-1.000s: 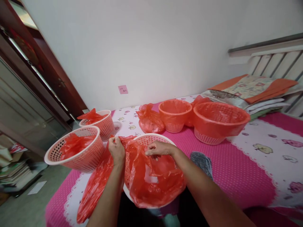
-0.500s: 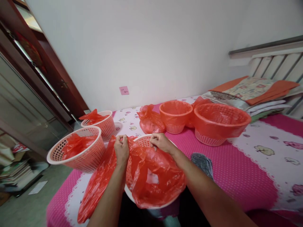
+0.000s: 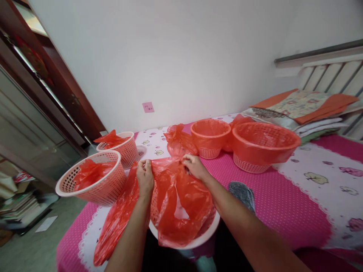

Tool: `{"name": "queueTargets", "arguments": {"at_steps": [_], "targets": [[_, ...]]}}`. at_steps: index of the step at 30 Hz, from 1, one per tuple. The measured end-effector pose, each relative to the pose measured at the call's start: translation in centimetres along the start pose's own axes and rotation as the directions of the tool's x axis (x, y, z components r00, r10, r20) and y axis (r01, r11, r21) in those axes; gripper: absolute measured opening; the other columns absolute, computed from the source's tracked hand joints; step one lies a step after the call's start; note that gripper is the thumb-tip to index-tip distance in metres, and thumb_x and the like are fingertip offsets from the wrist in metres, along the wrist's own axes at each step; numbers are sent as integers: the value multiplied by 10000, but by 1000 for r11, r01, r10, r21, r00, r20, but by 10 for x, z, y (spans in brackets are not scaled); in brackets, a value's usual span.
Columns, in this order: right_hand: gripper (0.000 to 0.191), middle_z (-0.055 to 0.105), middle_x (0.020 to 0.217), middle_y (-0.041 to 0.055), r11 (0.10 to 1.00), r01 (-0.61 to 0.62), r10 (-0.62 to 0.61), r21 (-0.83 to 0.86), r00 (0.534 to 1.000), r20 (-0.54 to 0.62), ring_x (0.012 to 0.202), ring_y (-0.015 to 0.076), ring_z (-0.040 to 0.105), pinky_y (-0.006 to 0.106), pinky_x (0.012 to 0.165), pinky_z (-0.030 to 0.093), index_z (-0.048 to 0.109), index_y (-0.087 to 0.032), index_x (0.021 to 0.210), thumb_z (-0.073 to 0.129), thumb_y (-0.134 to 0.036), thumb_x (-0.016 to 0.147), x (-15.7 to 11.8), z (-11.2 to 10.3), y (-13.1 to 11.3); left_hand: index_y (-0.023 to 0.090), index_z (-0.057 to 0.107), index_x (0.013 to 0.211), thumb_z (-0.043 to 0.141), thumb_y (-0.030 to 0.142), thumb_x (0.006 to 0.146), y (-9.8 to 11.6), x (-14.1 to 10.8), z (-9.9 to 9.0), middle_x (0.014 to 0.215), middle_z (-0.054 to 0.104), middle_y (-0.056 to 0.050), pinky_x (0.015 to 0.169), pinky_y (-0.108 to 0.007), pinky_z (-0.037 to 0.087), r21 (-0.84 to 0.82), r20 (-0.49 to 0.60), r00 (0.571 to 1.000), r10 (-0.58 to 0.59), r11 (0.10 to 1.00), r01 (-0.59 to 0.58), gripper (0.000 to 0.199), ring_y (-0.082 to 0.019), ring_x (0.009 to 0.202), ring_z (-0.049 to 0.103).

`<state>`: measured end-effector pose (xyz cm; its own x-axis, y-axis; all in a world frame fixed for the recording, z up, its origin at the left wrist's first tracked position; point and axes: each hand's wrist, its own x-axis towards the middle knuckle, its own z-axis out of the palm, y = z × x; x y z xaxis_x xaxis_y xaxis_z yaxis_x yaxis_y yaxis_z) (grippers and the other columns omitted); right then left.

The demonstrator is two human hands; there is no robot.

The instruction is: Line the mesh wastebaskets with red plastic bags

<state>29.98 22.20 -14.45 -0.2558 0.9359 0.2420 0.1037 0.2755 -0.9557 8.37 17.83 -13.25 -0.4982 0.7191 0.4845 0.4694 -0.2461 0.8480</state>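
Observation:
A red plastic bag (image 3: 181,189) is stretched between my two hands over a pale pink plastic basket (image 3: 208,236). My left hand (image 3: 145,177) pinches the bag's edge at the far left of the basket's rim. Gripping the same edge further right, my right hand (image 3: 194,166) is also closed. The bag drapes down into the basket, and through a gap in it the pale bottom shows. More red plastic bags (image 3: 119,219) lie crumpled on the bed, left of the basket.
Two pink baskets (image 3: 100,190) with crumpled red bags inside stand at the left. Bag-lined baskets, one smaller (image 3: 211,132) and one larger (image 3: 259,145), are at the back right. A bundled red bag (image 3: 180,141), a grey cloth item (image 3: 242,194) and folded bedding (image 3: 304,105) lie on the bed.
The bag's edge has been pulled taut and lifted across the basket's far rim. My right hand moved slightly up. The bag drew back from the basket's near right rim, which now shows.

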Motion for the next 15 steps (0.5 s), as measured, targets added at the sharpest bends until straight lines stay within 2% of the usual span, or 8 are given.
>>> {"name": "queueTargets", "arguments": {"at_steps": [1,4,7,10,12,13,15], "targets": [[155,535,613,-41,1000,9,-10,-8,996,-92,529,128,485,235,495,360,515,-233,781,471,-376,820,4,-4,1,231,540,927,480,527,910,0,0,1,748,526,24,634,-281,429,-14,37,999,4,1000,-3,303,-166,668,521],[171,437,606,-44,999,34,-44,-40,961,-272,596,149,450,249,547,356,474,-249,760,474,-408,823,11,-15,5,219,538,1025,513,591,886,3,-1,5,770,534,28,614,-276,450,-106,144,989,28,994,-13,398,-156,653,543],[217,442,642,-35,997,56,-73,-58,926,-370,628,160,447,264,590,369,498,-246,790,478,-459,829,11,-21,9,231,497,972,574,591,870,8,-5,6,805,545,25,607,-266,442,-220,177,982,69,975,-29,383,-133,634,532],[253,533,711,-4,996,67,-87,-63,906,-414,689,177,514,275,646,411,527,-232,839,468,-479,842,11,-22,14,233,469,828,656,545,852,11,-9,1,684,510,53,554,-240,375,-319,267,961,76,948,14,364,-101,552,460],[270,594,780,26,996,68,-89,-64,899,-429,758,196,560,287,703,442,545,-222,882,454,-475,855,12,-24,19,232,435,730,670,527,853,11,-11,-5,571,411,83,503,-231,292,-398,435,899,53,907,139,396,-84,486,358],[290,621,832,44,996,68,-89,-63,896,-436,804,206,576,296,739,454,556,-216,923,434,-473,868,13,-25,22,230,417,694,662,534,855,12,-11,-9,540,369,91,484,-231,248,-420,542,839,48,880,222,422,-78,466,307],[353,655,951,80,996,64,-85,-64,901,-425,911,226,593,316,807,466,573,-205,1025,374,-467,898,15,-29,28,223,423,660,661,563,837,12,-10,-16,509,340,96,459,-235,181,-409,729,681,61,838,363,452,-67,441,237]]}}
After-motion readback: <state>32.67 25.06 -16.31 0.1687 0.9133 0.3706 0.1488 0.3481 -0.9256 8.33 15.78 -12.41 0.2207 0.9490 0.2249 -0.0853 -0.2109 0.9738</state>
